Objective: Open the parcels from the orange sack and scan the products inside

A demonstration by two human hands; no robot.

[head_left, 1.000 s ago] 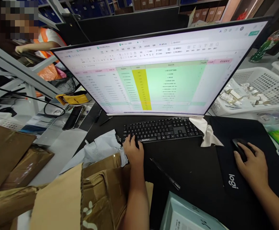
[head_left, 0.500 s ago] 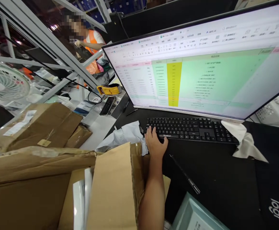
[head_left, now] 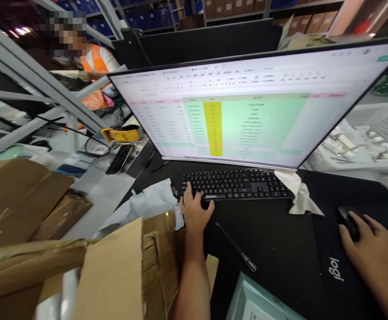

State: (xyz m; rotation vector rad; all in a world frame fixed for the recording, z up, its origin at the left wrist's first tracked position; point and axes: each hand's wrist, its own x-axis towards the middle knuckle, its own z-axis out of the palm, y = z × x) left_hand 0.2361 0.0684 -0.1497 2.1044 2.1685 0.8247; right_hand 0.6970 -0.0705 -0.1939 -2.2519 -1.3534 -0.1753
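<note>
My left hand [head_left: 194, 212] rests at the lower left corner of a black keyboard [head_left: 229, 195], fingers spread, with the fingertips on or just over its keys. At the right, my right hand [head_left: 370, 244] is wrapped over a black computer mouse [head_left: 349, 223], which sits on a dark mouse pad [head_left: 334, 249] marked "logi". Behind the keyboard stands a wide monitor [head_left: 263, 120] showing a spreadsheet with green and yellow columns. A black pen [head_left: 237, 248] lies on the desk between the hands. A crumpled white tissue [head_left: 297, 191] touches the keyboard's right end.
An open cardboard box [head_left: 114, 271] stands beside my left forearm, with a grey plastic mailer [head_left: 147, 202] behind it. A light teal box [head_left: 257, 298] is at the front edge. A white basket [head_left: 357, 164] stands right of the monitor. A co-worker in an orange vest [head_left: 97, 62] is beyond the frame posts.
The view has swung to the right, bringing my right hand and the mouse fully into sight. My left hand stays at the keyboard's left end, its index finger now reaching further out.
</note>
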